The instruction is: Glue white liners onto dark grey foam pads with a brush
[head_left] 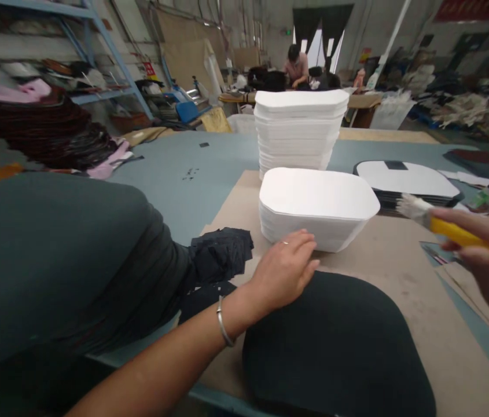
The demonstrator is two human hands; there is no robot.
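My right hand [487, 255] grips a yellow-handled brush [456, 231], its pale bristles pointing left. Palm down, my left hand [285, 266] is above the far left edge of a dark rounded panel [339, 347], holding nothing; its fingers are stretched out, slightly bent. Whether it touches the panel is unclear. Just beyond these fingers stands a stack of white rounded sheets [317, 197]. Small dark fabric pieces [222, 252] lie in a pile left of my left hand. A bracelet [223, 321] circles that wrist.
A taller white stack [298, 127] rises behind. Big dark panels [53, 243] are heaped at left. To the right lies a white-topped stack [404, 176] with a dark patch on it. Brown board [392, 260] covers part of the blue-green table [161, 156]. A person [297, 66] works farther back.
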